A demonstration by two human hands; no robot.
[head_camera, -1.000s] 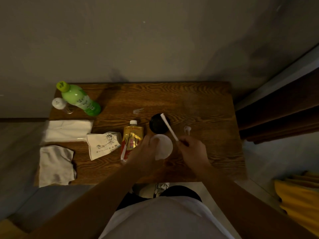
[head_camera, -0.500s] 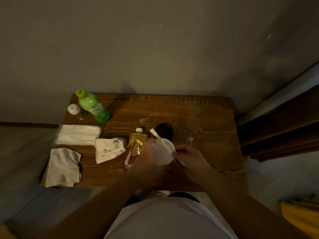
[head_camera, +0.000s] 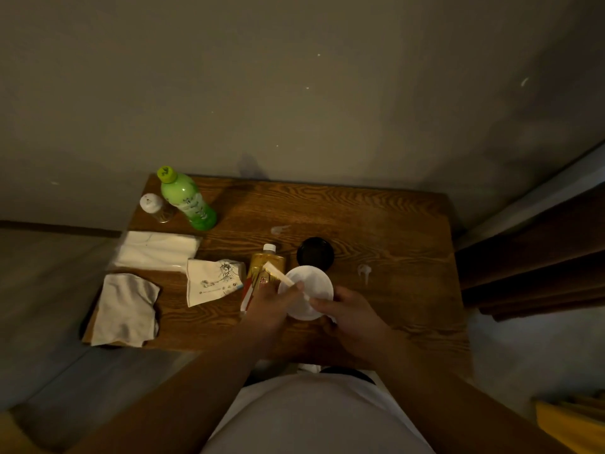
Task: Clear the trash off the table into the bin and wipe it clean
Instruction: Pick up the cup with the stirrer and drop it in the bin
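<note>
My left hand (head_camera: 273, 306) grips the rim of a white paper cup (head_camera: 311, 290) held just above the wooden table (head_camera: 393, 231) near its front edge. A white wrapped stick (head_camera: 281, 278) lies across the cup's left rim, its far end pointing up-left; my right hand (head_camera: 347, 314) pinches its near end at the cup's right side. A gold bottle with a white cap (head_camera: 265, 267) lies flat just left of the cup, partly hidden by my left hand. A black round lid (head_camera: 315, 253) sits right behind the cup.
A green bottle (head_camera: 188, 201) and a small white-capped jar (head_camera: 153, 208) stand at the back left. A white napkin pack (head_camera: 157, 250), a printed paper wrapper (head_camera: 212, 281) and a grey cloth (head_camera: 126, 309) lie on the left. Clear plastic scraps (head_camera: 364, 271) lie right of the lid.
My right hand swung the white stick from pointing over the black lid down across the cup, and both hands drew closer together around the cup. The camera tilted up slightly.
</note>
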